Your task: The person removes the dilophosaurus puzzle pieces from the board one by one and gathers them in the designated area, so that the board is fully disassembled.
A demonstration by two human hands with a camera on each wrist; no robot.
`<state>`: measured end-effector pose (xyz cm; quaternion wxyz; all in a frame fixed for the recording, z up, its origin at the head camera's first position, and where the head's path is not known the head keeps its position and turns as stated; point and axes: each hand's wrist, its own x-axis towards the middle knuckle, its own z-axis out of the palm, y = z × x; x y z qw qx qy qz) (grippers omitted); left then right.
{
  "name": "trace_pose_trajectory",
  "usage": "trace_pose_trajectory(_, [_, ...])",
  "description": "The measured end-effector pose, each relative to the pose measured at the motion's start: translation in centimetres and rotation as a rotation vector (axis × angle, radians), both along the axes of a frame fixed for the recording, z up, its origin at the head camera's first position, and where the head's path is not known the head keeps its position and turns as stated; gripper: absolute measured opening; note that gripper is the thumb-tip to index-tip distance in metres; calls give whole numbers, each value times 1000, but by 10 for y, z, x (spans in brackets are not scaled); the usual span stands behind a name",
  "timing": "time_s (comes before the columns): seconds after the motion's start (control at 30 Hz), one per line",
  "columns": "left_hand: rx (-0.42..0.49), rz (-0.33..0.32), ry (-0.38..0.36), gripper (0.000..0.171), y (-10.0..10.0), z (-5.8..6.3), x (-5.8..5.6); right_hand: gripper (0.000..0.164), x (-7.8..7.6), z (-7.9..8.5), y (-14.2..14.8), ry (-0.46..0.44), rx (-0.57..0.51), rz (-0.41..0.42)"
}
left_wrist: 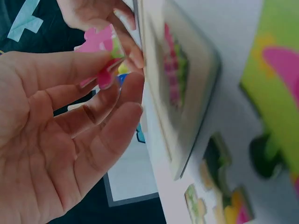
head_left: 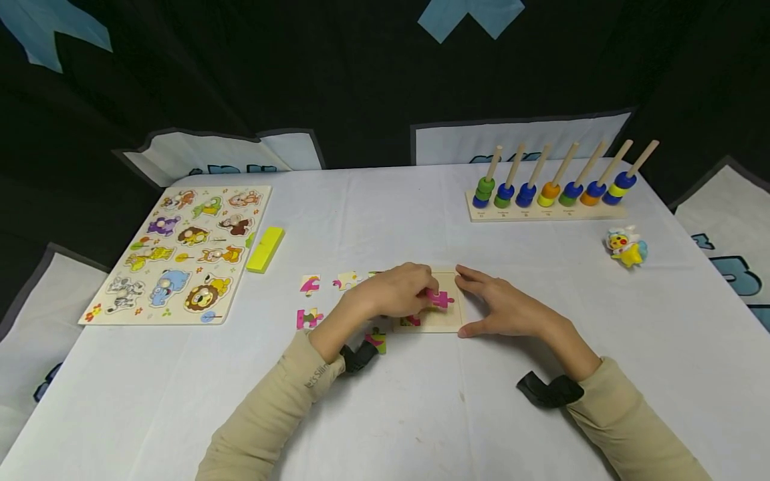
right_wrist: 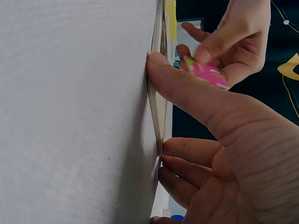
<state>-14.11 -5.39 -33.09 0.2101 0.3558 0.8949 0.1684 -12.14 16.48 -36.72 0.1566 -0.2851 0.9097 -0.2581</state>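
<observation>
Between thumb and fingers, my left hand (head_left: 397, 291) pinches a pink jigsaw piece (head_left: 442, 300) above a shallow wooden puzzle tray (head_left: 434, 325). The left wrist view shows a green patch on this pink piece (left_wrist: 96, 43). One pink-and-green piece (left_wrist: 175, 70) lies in the tray's near left corner. My right hand (head_left: 508, 308) touches the tray's right side, its thumb at the near corner and its fingers spread toward the far one. Loose jigsaw pieces (head_left: 309, 318) lie on the white table left of the tray, some partly hidden by my left arm.
An animal peg puzzle board (head_left: 231, 294) lies at the left, with a yellow block (head_left: 265, 250) beside it. A stacking-ring rack (head_left: 544, 214) stands at the back right, near a small yellow figurine (head_left: 627, 248). Black straps (head_left: 550, 391) hang at the wrists.
</observation>
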Motion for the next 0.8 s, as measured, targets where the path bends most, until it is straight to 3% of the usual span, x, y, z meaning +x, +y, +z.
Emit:
trace_pose_trajectory(0.13, [48, 31, 34, 12, -6, 6, -3, 90, 0, 0, 0, -8, 8, -9])
trace_pose_trajectory(0.4, [262, 99, 106, 9, -26, 26, -6, 90, 0, 0, 1, -10, 3, -8])
trace_pose_trajectory(0.67, [345, 195, 124, 13, -47, 40, 0, 92, 1, 0, 1, -16, 0, -9])
trace_pose_trajectory(0.8, [352, 217, 173, 15, -60, 47, 4, 91, 1, 0, 0, -20, 2, -16])
